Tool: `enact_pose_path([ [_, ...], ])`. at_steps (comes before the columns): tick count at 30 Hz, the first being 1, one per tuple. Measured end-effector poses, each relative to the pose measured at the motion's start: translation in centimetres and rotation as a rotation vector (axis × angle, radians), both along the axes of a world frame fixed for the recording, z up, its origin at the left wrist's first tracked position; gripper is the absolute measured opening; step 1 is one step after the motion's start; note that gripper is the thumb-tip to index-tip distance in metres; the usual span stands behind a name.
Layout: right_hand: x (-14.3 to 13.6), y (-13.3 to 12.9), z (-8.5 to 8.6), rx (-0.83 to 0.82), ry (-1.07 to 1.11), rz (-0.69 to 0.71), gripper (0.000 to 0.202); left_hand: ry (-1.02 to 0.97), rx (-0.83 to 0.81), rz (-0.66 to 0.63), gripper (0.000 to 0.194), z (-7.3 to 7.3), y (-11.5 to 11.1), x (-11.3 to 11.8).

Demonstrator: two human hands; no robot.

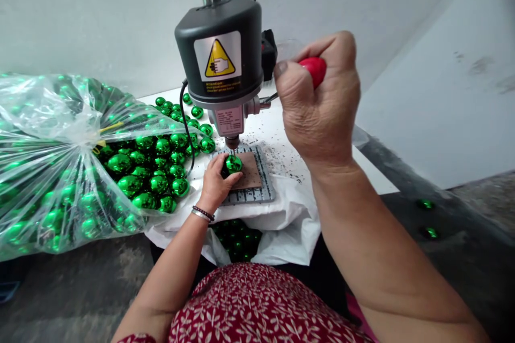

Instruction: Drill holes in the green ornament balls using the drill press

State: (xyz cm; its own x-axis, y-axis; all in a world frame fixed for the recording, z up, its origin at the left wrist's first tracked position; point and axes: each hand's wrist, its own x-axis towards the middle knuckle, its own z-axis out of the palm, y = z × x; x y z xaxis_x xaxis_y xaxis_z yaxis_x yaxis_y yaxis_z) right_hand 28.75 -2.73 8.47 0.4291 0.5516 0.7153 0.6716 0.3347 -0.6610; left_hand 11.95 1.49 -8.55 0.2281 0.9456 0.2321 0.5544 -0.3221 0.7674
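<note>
A small drill press (219, 51) with a dark grey head stands in front of me. My left hand (217, 179) holds a shiny green ball ornament (234, 163) under the chuck (232, 142), thumb and fingers around its side. The ball sits over a brown board (251, 171) on the grey slotted base (265, 193). Whether the drill bit touches the ball is too small to tell. My right hand (322, 102) is wrapped around the red knob (315, 71) of the press's feed lever, raised to the right of the head.
At left a clear plastic bag (80, 134) bulges with green balls, several of them loose on the white table (374, 177). Dark shavings lie around the base. A white sack (289, 214) hangs open at the table's front with green balls inside. A black cable (185, 128) runs left of the press.
</note>
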Motion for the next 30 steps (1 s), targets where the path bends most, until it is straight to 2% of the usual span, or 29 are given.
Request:
enact_pose_path([
  [5,0.0,0.0,-0.1,0.028,0.026,0.003,0.019,0.007,0.051,-0.056,0.054,-0.6,-0.2,0.0],
  [11,0.0,0.0,-0.4,0.024,-0.005,-0.009,0.023,-0.035,0.010,-0.128,0.048,-0.7,-0.4,0.1],
  [16,0.1,0.1,-0.8,0.074,-0.035,-0.006,0.020,-0.042,-0.099,-0.081,0.048,-0.6,-0.7,0.2],
  [23,0.2,0.3,-1.0,0.117,-0.021,-0.004,0.016,-0.009,-0.081,-0.063,0.043,-0.3,-0.8,0.8],
  [30,0.4,-0.6,-3.1,0.163,-0.100,-0.074,0.018,0.002,-0.089,-0.057,0.038,0.2,-1.2,0.9],
])
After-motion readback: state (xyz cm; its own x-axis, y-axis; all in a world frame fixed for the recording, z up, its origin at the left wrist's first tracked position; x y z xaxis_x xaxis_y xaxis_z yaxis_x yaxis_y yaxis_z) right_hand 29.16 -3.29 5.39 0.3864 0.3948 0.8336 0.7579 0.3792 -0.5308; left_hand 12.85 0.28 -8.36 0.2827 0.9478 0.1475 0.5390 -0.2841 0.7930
